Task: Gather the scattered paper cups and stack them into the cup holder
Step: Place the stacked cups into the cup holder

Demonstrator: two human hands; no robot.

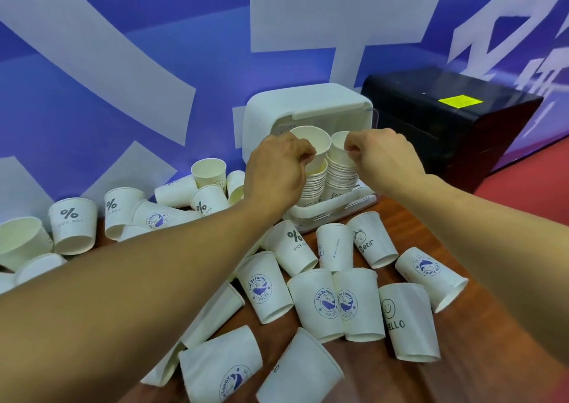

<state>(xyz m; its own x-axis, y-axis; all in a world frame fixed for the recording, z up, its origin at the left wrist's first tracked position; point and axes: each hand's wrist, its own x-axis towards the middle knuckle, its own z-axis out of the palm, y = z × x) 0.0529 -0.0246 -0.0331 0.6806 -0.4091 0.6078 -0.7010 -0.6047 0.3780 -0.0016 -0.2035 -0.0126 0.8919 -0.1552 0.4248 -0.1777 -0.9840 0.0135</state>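
I see a blue wall [129, 73] behind the table, covered with big white lettering [338, 17]. The table [363, 372] is dark reddish-brown wood. At its far right, near the wall, sits a black box [455, 131] with a yellow label [460, 101] on top. Red floor [535, 171] shows beyond it.

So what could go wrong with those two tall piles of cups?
The left stack and right stack stand tall and close together in the cup holder; a push from the left hand or right hand might tip one. The forearms also hang just above the loose cups and could knock them about.
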